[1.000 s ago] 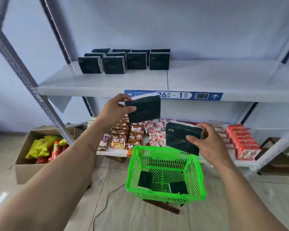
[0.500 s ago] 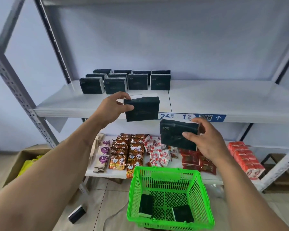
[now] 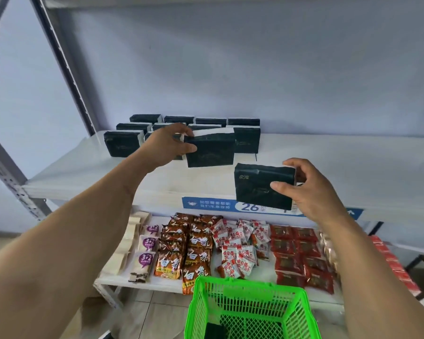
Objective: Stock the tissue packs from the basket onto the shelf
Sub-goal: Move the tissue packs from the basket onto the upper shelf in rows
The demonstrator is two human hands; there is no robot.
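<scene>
Two boxy dark film-wrapped packs: left hand (image 3: pixel 165 145) fingers pinch one (image 3: pixel 209 152), right hand (image 3: pixel 311 189) fingers other (image 3: pixel 262 185).

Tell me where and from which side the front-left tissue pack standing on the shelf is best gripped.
Probably across its two short ends, coming from above. The front-left tissue pack stands upright on the shelf with its broad dark face forward and its top edge free. Another pack stands close behind it, and the left hand crowds its right end, so a front-to-back pinch looks tighter.
</scene>
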